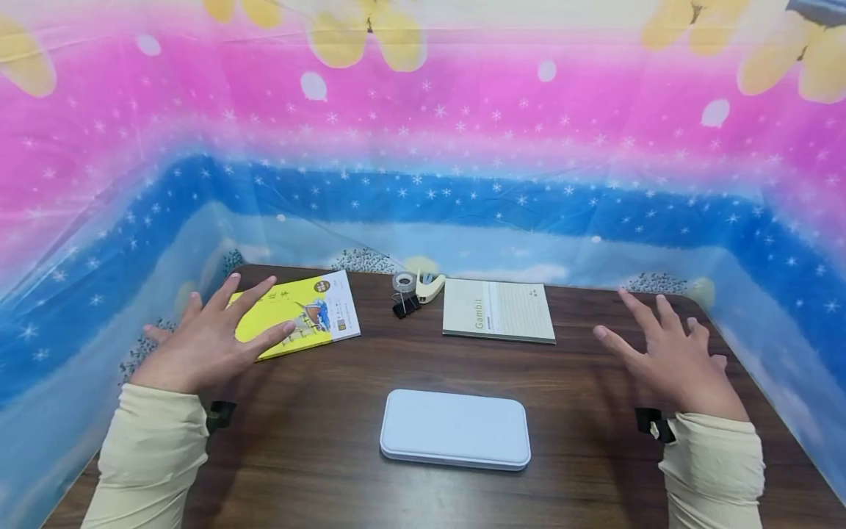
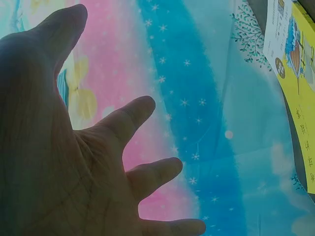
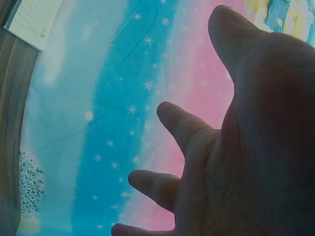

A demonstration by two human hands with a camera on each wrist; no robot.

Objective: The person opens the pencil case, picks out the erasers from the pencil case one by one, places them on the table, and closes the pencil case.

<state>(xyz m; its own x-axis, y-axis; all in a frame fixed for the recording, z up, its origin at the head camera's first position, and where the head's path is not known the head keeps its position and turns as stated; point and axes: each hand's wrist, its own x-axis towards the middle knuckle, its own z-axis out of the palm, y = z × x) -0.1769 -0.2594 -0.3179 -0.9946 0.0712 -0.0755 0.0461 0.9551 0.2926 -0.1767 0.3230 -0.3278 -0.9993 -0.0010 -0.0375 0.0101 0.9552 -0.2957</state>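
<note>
My left hand (image 1: 208, 342) is spread above the left of the table, its fingers apart and nothing in them. It partly covers a yellow book (image 1: 300, 316) with a boat picture on its cover. Over the table's right side, my right hand (image 1: 674, 356) is spread too and holds nothing. A pale notepad marked "Gambit" (image 1: 499, 311) lies at the back, between the hands. Nearer the front is a flat white case with rounded corners (image 1: 456, 428). In both wrist views the fingers stand out against the patterned cloth.
At the back middle sit a black binder clip (image 1: 406, 306), a roll of clear tape (image 1: 403, 281) and a cream stapler (image 1: 431, 286), close together. A pink and blue patterned cloth (image 1: 423, 184) rises behind and beside the brown wooden table (image 1: 317, 441).
</note>
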